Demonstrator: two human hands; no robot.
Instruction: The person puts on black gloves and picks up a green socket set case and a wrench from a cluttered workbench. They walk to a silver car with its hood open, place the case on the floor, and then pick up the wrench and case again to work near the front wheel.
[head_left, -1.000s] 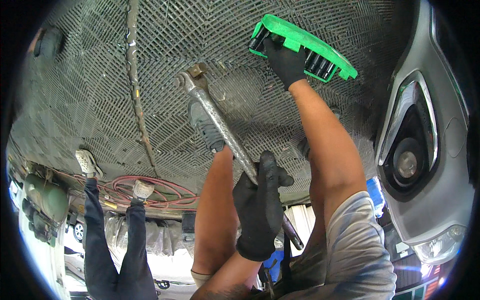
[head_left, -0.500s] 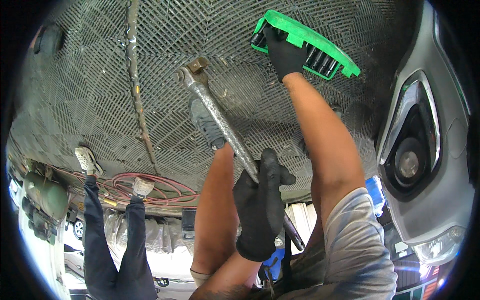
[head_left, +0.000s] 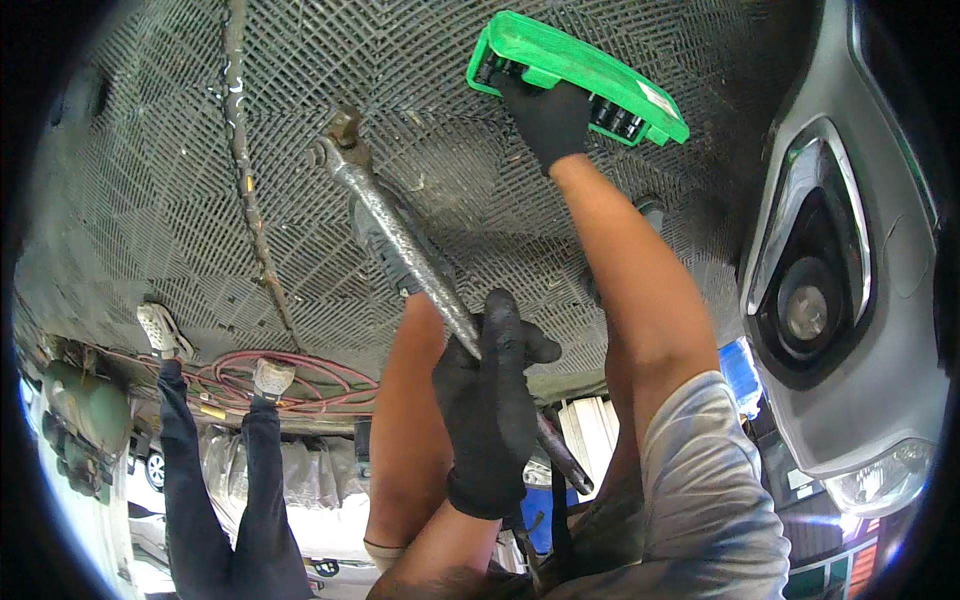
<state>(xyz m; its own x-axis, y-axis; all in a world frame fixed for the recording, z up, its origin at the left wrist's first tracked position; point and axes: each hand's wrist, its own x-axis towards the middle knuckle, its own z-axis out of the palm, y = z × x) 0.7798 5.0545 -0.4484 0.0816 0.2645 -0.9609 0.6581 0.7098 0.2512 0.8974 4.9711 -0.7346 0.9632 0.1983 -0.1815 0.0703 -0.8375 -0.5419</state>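
My left hand [head_left: 487,405], in a black glove, is closed round a worn metal breaker bar [head_left: 405,250]. The bar slants up and left over my shoe, its swivel head [head_left: 343,135] at the far end, and its dark handle end comes out below the hand. Further off on the right, my right hand [head_left: 552,115], also gloved in black, is closed at the near side of a green socket case [head_left: 590,62]. Its fingertips are partly hidden among the dark sockets [head_left: 615,118], which show beneath the green upper edge on both sides of the hand.
A grey car bumper with a fog lamp [head_left: 806,312] stands close on the right. Ribbed black matting [head_left: 330,60] covers the floor, with a long seam [head_left: 243,150] at left. Coiled red hose [head_left: 300,375] lies near another person's shoes [head_left: 270,380], beside a green tank [head_left: 90,410].
The view has shifted, so most things appear further left. The green case has tilted at my right hand, showing more of its broad green face. My left hand keeps its hold on the breaker bar.
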